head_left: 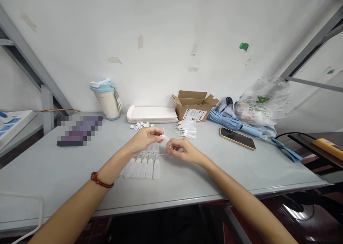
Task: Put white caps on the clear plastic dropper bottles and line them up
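Above the middle of the table, my left hand [148,137] pinches a small white cap [163,137] with a thin pale tip pointing up. Close beside it is my right hand [181,150], its fingers curled in; what they hold is hidden, though something translucent shows between the two hands. Below the hands, several flat translucent squeeze bottles [142,169] lie in a row, with thin white tubes at their necks. More bottles [153,148] lie behind that row, partly covered by my left hand. Loose white caps [141,125] form a small pile farther back.
Another heap of bottles with tubes [187,129] lies before an open cardboard box [194,106]. White trays [152,114] are stacked by the wall, near a tumbler [107,101]. At right are a phone [237,138], a blue umbrella [227,120] and a plastic bag [257,108].
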A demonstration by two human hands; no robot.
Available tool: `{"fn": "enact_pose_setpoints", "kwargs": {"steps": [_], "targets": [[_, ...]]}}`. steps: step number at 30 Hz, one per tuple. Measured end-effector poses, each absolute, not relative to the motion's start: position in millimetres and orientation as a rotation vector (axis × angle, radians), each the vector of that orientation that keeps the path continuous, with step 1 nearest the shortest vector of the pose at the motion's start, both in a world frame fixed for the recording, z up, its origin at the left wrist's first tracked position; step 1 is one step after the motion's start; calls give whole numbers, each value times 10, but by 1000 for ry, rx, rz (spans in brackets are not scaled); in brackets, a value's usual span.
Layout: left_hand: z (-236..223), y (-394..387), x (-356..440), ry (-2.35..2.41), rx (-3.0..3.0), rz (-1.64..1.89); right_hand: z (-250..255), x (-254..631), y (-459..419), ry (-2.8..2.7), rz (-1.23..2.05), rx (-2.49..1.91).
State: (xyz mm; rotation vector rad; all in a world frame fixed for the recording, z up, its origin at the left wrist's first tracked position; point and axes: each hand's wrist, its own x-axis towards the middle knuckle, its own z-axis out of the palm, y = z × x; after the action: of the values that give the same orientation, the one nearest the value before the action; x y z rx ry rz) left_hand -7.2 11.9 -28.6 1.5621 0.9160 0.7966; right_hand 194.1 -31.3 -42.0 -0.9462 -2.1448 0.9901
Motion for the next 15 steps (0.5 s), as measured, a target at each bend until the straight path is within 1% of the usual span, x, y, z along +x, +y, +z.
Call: {"fn": "enact_pose_setpoints", "kwargs": {"steps": [8, 15], "targets": [[-270, 112, -81, 886, 1611, 782, -408, 1980, -281, -1905, 1367, -781], [-236, 108, -103, 895, 1636, 753, -412, 1975, -254, -1790, 1445, -791]]}}
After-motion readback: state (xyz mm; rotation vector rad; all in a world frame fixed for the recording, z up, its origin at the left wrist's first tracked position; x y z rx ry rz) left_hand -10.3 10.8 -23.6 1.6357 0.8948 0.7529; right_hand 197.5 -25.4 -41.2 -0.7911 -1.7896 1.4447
